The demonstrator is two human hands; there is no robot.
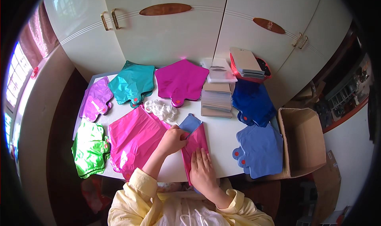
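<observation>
A folded stack of foil balloons lies at the table's front edge: a magenta one on top, a blue one sticking out behind it. My left hand pinches the magenta balloon's left edge. Lying flat with fingers together, my right hand presses down on its near end. A pile of pink foil balloons sits just left of my left hand.
On the white table lie piles of green, purple, teal, magenta, dark blue and light blue balloons, white rings, stacked cards, a red tray. A cardboard box stands right; cupboard doors behind.
</observation>
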